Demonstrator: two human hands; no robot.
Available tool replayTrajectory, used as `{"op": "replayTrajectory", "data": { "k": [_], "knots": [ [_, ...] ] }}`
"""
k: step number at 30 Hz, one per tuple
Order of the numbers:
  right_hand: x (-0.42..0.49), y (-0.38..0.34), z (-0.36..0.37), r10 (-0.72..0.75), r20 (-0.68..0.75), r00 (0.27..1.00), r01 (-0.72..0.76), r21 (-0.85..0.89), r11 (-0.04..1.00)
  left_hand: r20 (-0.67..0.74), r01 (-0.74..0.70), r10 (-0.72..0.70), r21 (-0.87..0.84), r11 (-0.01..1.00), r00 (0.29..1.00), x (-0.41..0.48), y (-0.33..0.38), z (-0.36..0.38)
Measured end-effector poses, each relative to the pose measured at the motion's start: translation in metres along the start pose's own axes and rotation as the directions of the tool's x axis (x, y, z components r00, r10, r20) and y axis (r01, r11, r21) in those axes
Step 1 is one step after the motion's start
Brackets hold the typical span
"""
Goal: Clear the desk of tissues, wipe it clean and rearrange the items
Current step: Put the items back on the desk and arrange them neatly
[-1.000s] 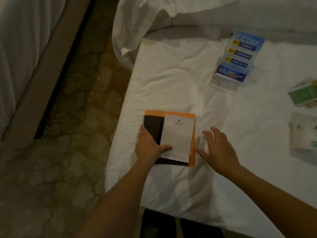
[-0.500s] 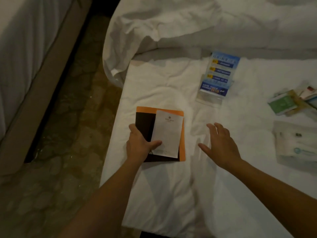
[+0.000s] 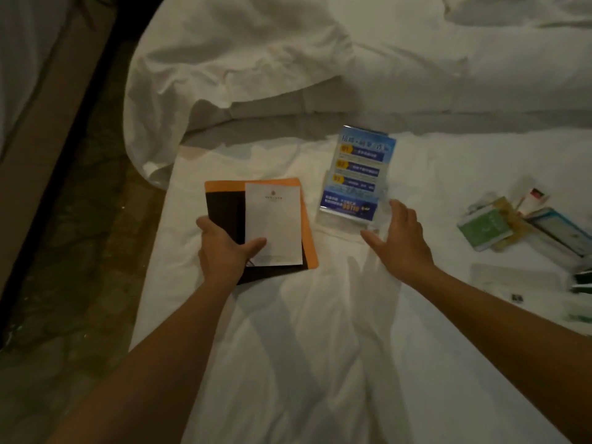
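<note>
Left of centre in the frame, a flat stack lies on the white cloth that covers the surface: an orange folder at the bottom, a dark folder over it, and a white sheet with a small printed crest on top. The left hand grasps this stack at its lower left corner. The thumb is laid across the bottom edge of the white sheet and the fingers wrap the dark folder's left edge, so most of the stack extends up and to the right of the grip. The right hand is released, palm down with fingers spread and straight, and holds nothing. It sits just below and to the right of a clear sign stand carrying a blue leaflet, which stands at upper centre. The fingertips reach the stand's lower right corner, but motion blur makes it impossible to tell whether they touch it. The stand and the stack are near each other, with a strip of cloth between them. At the right edge of the frame lies a loose cluster of small packets, among them a green and white packet, with a clear plastic pouch below it. Rumpled white bedding fills the top of the frame, and a dark patterned floor runs down the left.
</note>
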State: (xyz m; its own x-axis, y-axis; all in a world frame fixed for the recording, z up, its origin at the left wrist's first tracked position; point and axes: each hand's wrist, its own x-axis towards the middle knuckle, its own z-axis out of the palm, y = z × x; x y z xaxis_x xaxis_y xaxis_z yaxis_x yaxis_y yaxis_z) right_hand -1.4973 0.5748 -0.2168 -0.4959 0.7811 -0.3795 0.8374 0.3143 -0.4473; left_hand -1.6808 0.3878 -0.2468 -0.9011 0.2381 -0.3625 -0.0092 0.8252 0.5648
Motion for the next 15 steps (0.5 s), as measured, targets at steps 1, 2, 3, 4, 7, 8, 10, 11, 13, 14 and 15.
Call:
{"op": "replayTrajectory", "data": {
  "k": [1, 2, 3, 4, 7, 8, 10, 11, 13, 14, 15],
  "knots": [
    [0.009, 0.002, -0.003, -0.013, -0.007, 1.0, 0.013, -0.003, 1.0, 0.009, -0.008, 0.008, 0.006, 1.0, 1.0, 0.007, 0.006, 0.006],
    [0.015, 0.003, -0.005, -0.037, -0.01, 0.999, 0.036, -0.034, 0.999, 0.022, -0.004, 0.004, 0.013, 1.0, 1.0, 0.012, 0.009, 0.011],
    [0.021, 0.005, -0.005, -0.069, -0.01, 0.998, 0.068, -0.082, 0.994, 0.038, 0.007, -0.008, 0.025, 1.0, 0.999, 0.016, 0.012, 0.016],
    [0.026, 0.005, -0.003, -0.106, -0.003, 0.994, 0.104, -0.122, 0.987, 0.052, 0.019, -0.021, 0.036, 0.999, 0.998, 0.02, 0.012, 0.021],
    [0.037, 0.005, 0.007, -0.152, 0.018, 0.988, 0.153, -0.09, 0.984, 0.071, 0.042, -0.046, 0.055, 0.998, 0.996, 0.025, 0.007, 0.029],
    [0.039, 0.004, 0.012, -0.148, 0.016, 0.989, 0.149, -0.054, 0.987, 0.074, 0.049, -0.053, 0.059, 0.997, 0.996, 0.027, 0.006, 0.03],
    [0.039, 0.004, 0.018, -0.145, -0.013, 0.989, 0.145, 0.001, 0.989, 0.088, 0.059, -0.065, 0.069, 0.996, 0.994, 0.03, 0.004, 0.03],
    [0.04, 0.004, 0.019, -0.151, -0.038, 0.988, 0.151, 0.01, 0.988, 0.099, 0.058, -0.065, 0.072, 0.996, 0.993, 0.032, 0.004, 0.03],
    [0.041, 0.005, 0.017, -0.157, -0.07, 0.985, 0.156, -0.013, 0.988, 0.117, 0.052, -0.061, 0.079, 0.996, 0.991, 0.035, 0.007, 0.03],
    [0.042, 0.005, 0.016, -0.152, -0.068, 0.986, 0.151, -0.029, 0.988, 0.122, 0.053, -0.063, 0.084, 0.995, 0.99, 0.036, 0.007, 0.03],
    [0.041, 0.006, 0.015, -0.147, -0.063, 0.987, 0.145, -0.036, 0.989, 0.125, 0.057, -0.067, 0.087, 0.995, 0.99, 0.037, 0.007, 0.031]
  ]
}}
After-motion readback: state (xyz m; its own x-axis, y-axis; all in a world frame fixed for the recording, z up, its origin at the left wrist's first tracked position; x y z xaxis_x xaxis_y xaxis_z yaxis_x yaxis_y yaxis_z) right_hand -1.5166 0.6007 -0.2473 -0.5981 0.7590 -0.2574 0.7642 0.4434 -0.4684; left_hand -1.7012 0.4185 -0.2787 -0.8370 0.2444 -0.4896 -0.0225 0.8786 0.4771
